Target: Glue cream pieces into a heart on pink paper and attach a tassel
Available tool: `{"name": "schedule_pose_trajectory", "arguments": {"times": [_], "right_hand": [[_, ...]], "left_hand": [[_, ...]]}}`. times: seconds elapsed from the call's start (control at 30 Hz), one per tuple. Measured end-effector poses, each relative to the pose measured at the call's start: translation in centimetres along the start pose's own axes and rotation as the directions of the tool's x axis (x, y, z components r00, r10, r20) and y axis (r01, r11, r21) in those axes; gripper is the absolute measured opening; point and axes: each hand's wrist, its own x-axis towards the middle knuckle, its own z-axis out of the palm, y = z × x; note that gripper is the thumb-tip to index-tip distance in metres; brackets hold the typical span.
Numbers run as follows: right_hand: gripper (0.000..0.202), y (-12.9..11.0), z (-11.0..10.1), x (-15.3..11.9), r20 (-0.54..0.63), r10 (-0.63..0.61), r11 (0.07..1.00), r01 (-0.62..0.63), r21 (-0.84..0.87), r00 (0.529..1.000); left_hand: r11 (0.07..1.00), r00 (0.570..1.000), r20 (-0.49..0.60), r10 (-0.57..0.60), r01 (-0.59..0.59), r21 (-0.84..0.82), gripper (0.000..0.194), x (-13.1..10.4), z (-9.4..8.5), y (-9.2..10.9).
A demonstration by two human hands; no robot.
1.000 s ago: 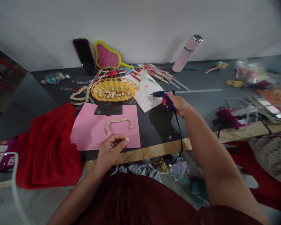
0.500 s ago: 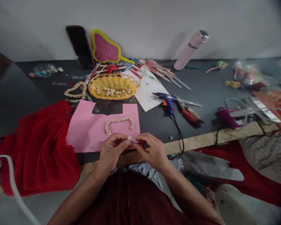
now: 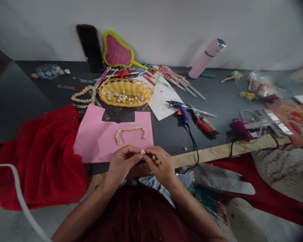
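Note:
A small cream-coloured, knobbly piece point(image 3: 142, 152) sits pinched between the fingertips of my left hand point(image 3: 123, 163). My right hand point(image 3: 162, 163) has its thumb and forefinger pressed together against the right side of the same piece. Just beyond both hands, a bent row of joined cream pieces point(image 3: 131, 128) rests on a pink sheet point(image 3: 96, 143) with a notch cut in its far edge. Behind the sheet, a yellow woven basket point(image 3: 126, 101) has several loose cream pieces in it. To the basket's left lies a heart-shaped loop of such pieces point(image 3: 77, 99).
A blue glue gun point(image 3: 183, 112) and red-handled pliers point(image 3: 204, 124) lie to the right, with a cable over the table edge. A red cloth point(image 3: 45, 158) covers the left front. A phone point(image 3: 91, 48) and a pink bottle point(image 3: 205, 58) stand at the wall. Farther right is a purple glue gun point(image 3: 243, 129).
My right hand has moved left, so its fingertips now meet the cream piece in my left hand. The view has shifted slightly.

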Motion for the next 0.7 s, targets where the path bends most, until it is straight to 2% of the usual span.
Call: {"name": "schedule_pose_trajectory", "arguments": {"times": [0.23,0.3,0.37,0.43,0.47,0.5,0.57,0.6,0.63,0.7], "right_hand": [[0.008,0.0,0.1,-0.1,-0.050,0.001,0.994,-0.007,-0.110,0.999],[0.007,0.2,0.0,-0.1,-0.078,0.007,0.988,-0.019,-0.156,0.997],[0.007,0.6,-0.1,0.0,-0.094,0.018,0.977,-0.037,-0.210,0.995],[0.008,1.0,-0.3,0.1,-0.092,0.027,0.959,-0.051,-0.279,0.995],[0.008,1.2,-0.4,0.2,-0.080,0.028,0.946,-0.053,-0.320,0.996],[0.008,1.4,-0.4,0.4,-0.066,0.029,0.931,-0.051,-0.362,0.997],[0.008,1.6,-0.3,0.7,-0.026,0.037,0.896,-0.045,-0.442,0.999],[0.008,1.7,-0.3,0.8,-0.004,0.046,0.879,-0.042,-0.476,0.999],[0.008,1.8,-0.1,1.0,0.015,0.058,0.862,-0.043,-0.506,0.998],[0.009,1.9,0.2,1.2,0.044,0.096,0.828,-0.055,-0.557,0.994]], "left_hand": [[0.999,0.999,0.041,-0.004,0.002,0.049,0.023,-0.2,0.2,0.0],[0.991,0.998,0.060,0.029,-0.037,0.126,0.022,-0.4,0.0,0.2],[0.946,0.993,0.071,0.099,-0.116,0.301,0.021,-0.8,-0.3,0.5],[0.799,0.965,0.139,0.224,-0.263,0.541,0.020,-1.1,-1.0,0.4],[0.674,0.932,0.215,0.292,-0.360,0.645,0.021,-1.2,-1.4,0.1],[0.524,0.882,0.316,0.349,-0.464,0.714,0.022,-1.2,-1.9,-0.2],[0.223,0.758,0.523,0.391,-0.629,0.744,0.025,-1.1,-2.6,-1.0],[0.102,0.704,0.598,0.383,-0.675,0.730,0.026,-1.1,-2.9,-1.5],[0.008,0.665,0.651,0.366,-0.702,0.712,0.026,-1.0,-3.2,-1.8],[-0.105,0.620,0.705,0.345,-0.720,0.686,0.024,-0.9,-3.4,-2.3]]}}
